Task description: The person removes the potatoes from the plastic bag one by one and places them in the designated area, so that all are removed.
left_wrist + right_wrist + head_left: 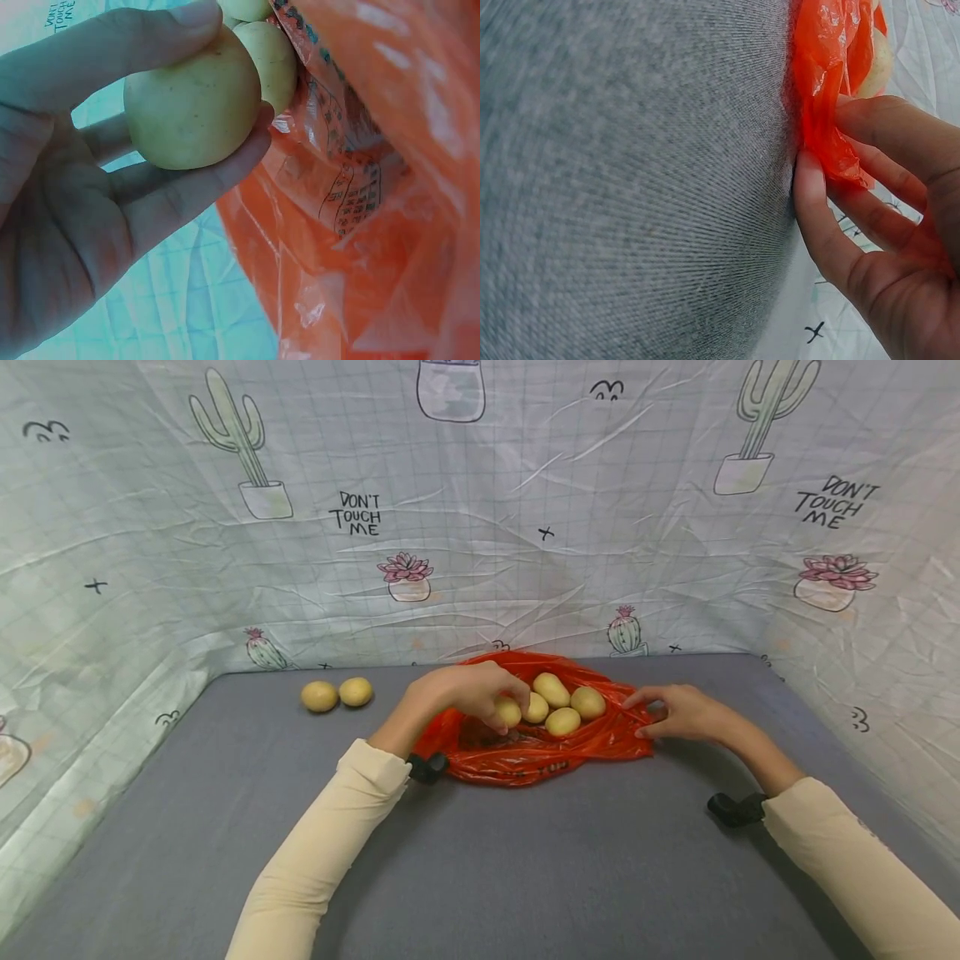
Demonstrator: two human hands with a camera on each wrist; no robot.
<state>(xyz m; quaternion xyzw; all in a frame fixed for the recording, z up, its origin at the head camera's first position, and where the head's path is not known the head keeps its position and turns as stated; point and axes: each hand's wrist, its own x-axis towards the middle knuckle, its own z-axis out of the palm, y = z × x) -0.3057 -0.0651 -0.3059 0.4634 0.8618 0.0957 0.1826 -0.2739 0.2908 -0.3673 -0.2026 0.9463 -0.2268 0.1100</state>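
A red plastic bag (495, 767) lies spread on the grey table with several yellow potatoes (552, 690) in its opening. Over the bag's left part, my left hand (471, 687) grips one potato (196, 105) between thumb and fingers. In the left wrist view, more potatoes sit just behind it beside the orange-red plastic. At the bag's right end, my right hand (688, 713) pinches the plastic edge. The right wrist view shows the thumb and fingers around a gathered fold of the bag (821, 86). Part of the bag is hidden under the left hand.
Two potatoes, a left one (319, 697) and a right one (356, 692), lie side by side at the table's back left. The grey table (525, 868) extends in front of the bag. A printed cloth (480, 535) hangs behind and along both sides.
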